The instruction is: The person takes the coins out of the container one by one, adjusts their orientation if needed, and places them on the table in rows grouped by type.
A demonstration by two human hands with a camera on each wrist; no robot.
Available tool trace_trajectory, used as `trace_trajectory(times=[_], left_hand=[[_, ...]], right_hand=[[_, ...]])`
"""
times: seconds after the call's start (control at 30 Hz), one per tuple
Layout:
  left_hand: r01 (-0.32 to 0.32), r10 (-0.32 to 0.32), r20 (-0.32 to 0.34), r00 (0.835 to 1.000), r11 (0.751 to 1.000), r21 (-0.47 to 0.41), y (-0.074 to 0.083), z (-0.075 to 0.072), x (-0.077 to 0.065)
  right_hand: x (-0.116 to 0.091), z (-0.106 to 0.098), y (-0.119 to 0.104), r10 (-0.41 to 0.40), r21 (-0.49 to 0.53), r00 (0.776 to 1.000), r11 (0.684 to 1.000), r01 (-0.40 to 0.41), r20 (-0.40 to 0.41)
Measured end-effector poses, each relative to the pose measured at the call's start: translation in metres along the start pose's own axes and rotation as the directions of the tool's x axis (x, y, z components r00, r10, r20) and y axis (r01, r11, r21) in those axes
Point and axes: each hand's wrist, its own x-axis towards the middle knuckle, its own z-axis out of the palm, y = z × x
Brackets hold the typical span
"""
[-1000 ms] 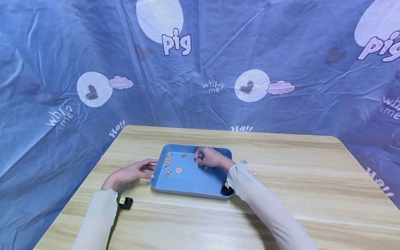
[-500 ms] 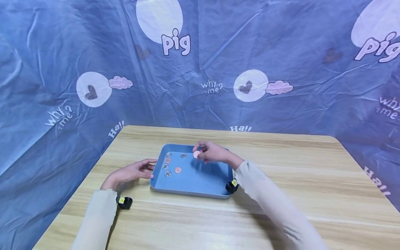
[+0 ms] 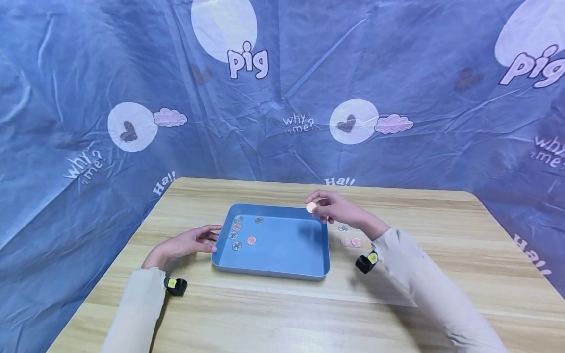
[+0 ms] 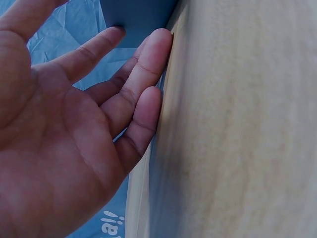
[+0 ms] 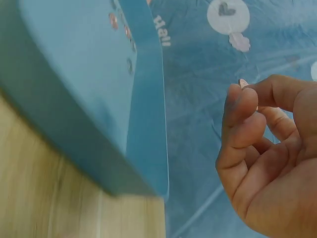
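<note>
My right hand (image 3: pixel 337 208) pinches a coin (image 3: pixel 311 207) between thumb and fingers, raised over the back right corner of the blue tray (image 3: pixel 282 255). In the right wrist view the coin's copper edge (image 5: pixel 243 83) pokes out past the fingertips. At the tray's left side, my left hand (image 3: pixel 187 244) has loosely bent fingers, with the thumb at the rim. In the left wrist view the left palm (image 4: pixel 64 134) faces the camera and holds nothing. Inside the tray lie several coins, among them a copper coin (image 3: pixel 251 240) and a silver coin (image 3: pixel 259 220).
To the tray's right, a silver coin (image 3: pixel 343 228) and two copper coins, one copper coin (image 3: pixel 356 242) beside the other, lie on the wooden table (image 3: pixel 265 314). A printed blue cloth (image 3: pixel 273 147) hangs behind the table.
My right hand has lifted the coin off the tray's floor and carried it right to the back right corner. Coins right of the tray have come back into view. The left hand stays put.
</note>
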Motion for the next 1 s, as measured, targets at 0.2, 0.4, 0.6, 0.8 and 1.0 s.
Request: trace_trajectory(times=[0.2,0.4,0.6,0.8,1.0], left_hand=[[-0.004,0.004,0.003,1.0,1.0,-0.012,-0.001,0.0,0.002],[-0.004,0.004,0.002,1.0,1.0,-0.006,-0.001,0.0,0.001],[-0.004,0.004,0.009,1.0,1.0,-0.01,-0.001,0.001,0.0],[-0.018,0.02,0.028,0.999,0.999,-0.05,0.0,0.002,0.0],[-0.024,0.025,0.033,0.999,0.998,-0.054,0.001,0.001,-0.001]], right_hand=[[-0.022,-0.025,0.01,0.016,0.016,1.0,1.0,-0.016,-0.02],[-0.043,-0.037,0.026,0.072,0.023,0.996,0.997,-0.071,-0.049],[-0.063,-0.041,0.054,0.124,0.025,0.99,0.992,-0.122,-0.071],[-0.08,-0.045,0.077,0.174,0.044,0.98,0.984,-0.171,-0.093],[-0.095,-0.047,0.094,0.22,0.046,0.968,0.975,-0.216,-0.123]])
